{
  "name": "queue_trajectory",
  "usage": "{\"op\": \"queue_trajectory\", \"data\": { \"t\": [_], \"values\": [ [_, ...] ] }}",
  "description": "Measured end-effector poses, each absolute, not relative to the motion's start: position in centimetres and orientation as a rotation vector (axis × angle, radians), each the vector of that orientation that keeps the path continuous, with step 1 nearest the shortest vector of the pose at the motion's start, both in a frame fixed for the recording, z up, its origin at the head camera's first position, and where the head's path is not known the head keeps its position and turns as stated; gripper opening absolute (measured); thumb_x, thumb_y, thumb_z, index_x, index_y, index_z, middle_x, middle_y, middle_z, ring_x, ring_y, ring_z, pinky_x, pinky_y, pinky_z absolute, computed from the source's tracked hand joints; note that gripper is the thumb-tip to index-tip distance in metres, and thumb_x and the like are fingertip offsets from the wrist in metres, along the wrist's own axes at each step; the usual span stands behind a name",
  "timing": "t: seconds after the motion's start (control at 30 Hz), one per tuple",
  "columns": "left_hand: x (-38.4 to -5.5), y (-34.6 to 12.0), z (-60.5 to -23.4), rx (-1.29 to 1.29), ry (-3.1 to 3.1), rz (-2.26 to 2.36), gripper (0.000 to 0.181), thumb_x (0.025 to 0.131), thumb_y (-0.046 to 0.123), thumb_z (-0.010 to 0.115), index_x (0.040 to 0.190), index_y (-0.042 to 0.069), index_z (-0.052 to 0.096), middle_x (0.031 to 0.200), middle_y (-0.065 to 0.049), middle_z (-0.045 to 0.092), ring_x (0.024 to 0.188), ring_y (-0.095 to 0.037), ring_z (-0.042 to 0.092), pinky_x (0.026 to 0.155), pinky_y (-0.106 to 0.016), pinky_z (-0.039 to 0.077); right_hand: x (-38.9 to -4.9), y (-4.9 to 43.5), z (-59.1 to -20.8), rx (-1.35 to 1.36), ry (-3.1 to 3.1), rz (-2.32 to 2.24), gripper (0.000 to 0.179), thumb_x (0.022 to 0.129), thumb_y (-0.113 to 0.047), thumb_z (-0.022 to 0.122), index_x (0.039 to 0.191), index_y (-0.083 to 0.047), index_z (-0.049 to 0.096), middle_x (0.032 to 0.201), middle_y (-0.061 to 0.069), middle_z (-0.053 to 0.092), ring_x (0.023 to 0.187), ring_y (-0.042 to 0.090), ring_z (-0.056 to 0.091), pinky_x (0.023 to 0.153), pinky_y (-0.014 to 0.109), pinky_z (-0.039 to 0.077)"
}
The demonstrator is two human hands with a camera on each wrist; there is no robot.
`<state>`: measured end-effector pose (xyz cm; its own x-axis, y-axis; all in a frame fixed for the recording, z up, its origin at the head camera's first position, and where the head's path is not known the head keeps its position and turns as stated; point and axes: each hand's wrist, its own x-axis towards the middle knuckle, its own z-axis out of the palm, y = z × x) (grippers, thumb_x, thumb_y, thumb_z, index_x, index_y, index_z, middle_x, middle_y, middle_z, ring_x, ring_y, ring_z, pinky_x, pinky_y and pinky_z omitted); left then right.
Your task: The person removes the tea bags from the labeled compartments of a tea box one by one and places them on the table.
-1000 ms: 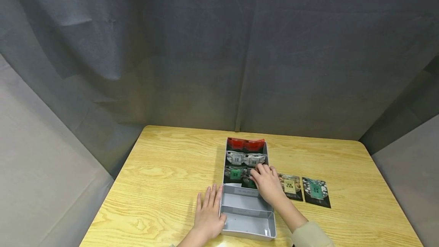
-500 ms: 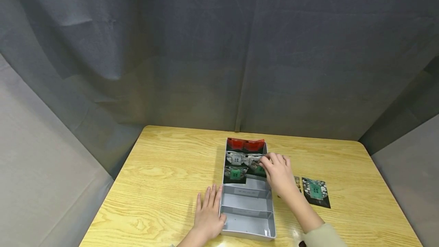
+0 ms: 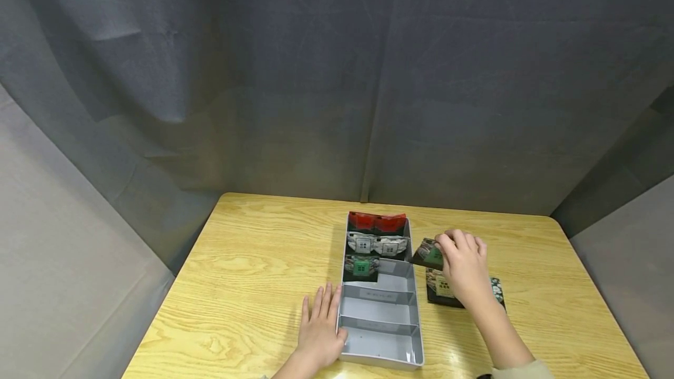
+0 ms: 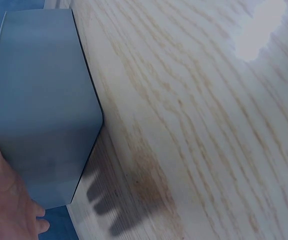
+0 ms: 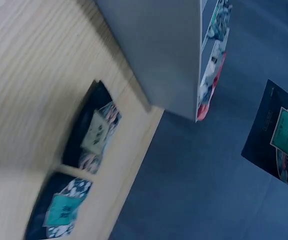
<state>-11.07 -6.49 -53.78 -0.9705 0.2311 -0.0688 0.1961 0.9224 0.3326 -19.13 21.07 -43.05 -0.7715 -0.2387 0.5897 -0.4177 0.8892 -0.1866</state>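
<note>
The right hand grips a dark packet with a green label by its far edge, holding it in the air just right of the grey box; which fingers do the pinching is hard to make out from here. The left hand lies with its fingers straight against the box's left side, thumb at the rim.

In the box, red packets fill the far compartment, silver packets stand in the next, and a green-labelled packet sits at the left of the third. A yellow-labelled packet and a teal-labelled packet, the latter partly behind the right hand, lie on the wooden table to the box's right.
</note>
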Motion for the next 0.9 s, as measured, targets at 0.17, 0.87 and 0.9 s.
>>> {"op": "queue_trajectory", "data": {
  "t": [0.17,0.87,0.9],
  "values": [
    [-11.1,-6.5,-53.7,0.334,2.980,0.497,0.078,0.083,0.030,0.047,0.148,0.014,0.008,0.152,-0.013,0.012,0.138,-0.032,0.011,0.108,-0.055,0.006,-18.2,22.5,-43.5,0.394,-2.513,0.425,0.008,0.093,-0.014,0.046,0.091,-0.010,0.053,0.095,0.010,0.051,0.090,0.033,0.045,0.087,0.057,0.026],
    [-11.1,-6.4,-53.9,0.353,3.019,0.455,0.076,0.083,0.030,0.048,0.147,0.010,0.013,0.153,-0.011,0.006,0.139,-0.030,0.007,0.108,-0.055,0.007,-14.6,26.4,-51.5,0.279,-2.763,0.371,0.008,0.085,-0.005,0.058,0.090,-0.011,0.058,0.091,0.008,0.053,0.088,0.031,0.047,0.084,0.058,0.028],
    [-11.1,-6.4,-53.9,0.353,3.022,0.455,0.076,0.083,0.030,0.048,0.147,0.009,0.014,0.153,-0.011,0.006,0.139,-0.030,0.008,0.108,-0.055,0.007,-14.5,26.5,-51.9,0.277,-2.785,0.372,0.008,0.085,-0.005,0.057,0.090,-0.012,0.058,0.090,0.006,0.053,0.087,0.030,0.047,0.084,0.058,0.028]
  ]
}}
